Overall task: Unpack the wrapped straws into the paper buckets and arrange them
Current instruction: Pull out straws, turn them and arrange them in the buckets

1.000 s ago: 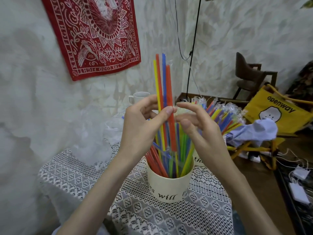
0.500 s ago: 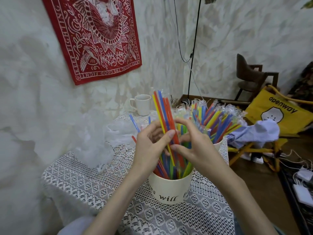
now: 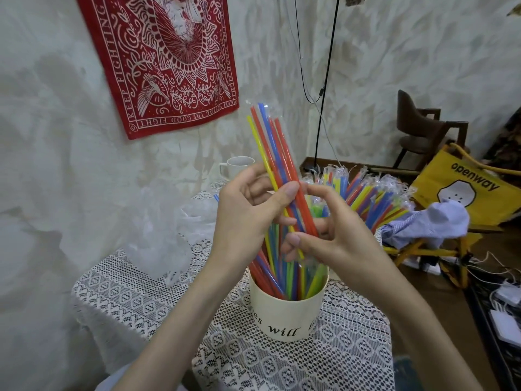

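Cream paper bucket (image 3: 287, 314) in the head view, near edge of the lace-covered table (image 3: 141, 300): well filled with bare straws (image 3: 284, 280), red, blue, yellow and green, leaning at mixed angles.

Held above it, a wrapped pack of straws (image 3: 275, 153), clear film visible at its top end, tilted up and to the left. Left hand (image 3: 248, 218) grips it mid-length, thumb across the front. Right hand (image 3: 335, 238) pinches the lower end, fingers curled round it.

Judgement: this pack is not yet out of its wrapper. Behind the hands, many more wrapped straws (image 3: 375, 193) fan out, sealed tips up; their container is hidden. So a good share is unpacked, plenty left, and arranging is not yet done.

Around: crumpled clear plastic (image 3: 174, 235) on the table's left, probably spent wrappers; a white mug (image 3: 236, 166) at the back. Off the table to the right, a yellow bag (image 3: 465, 190) and pale cloth (image 3: 428, 224). The upright straws crowd the bucket mouth and could snag new ones.
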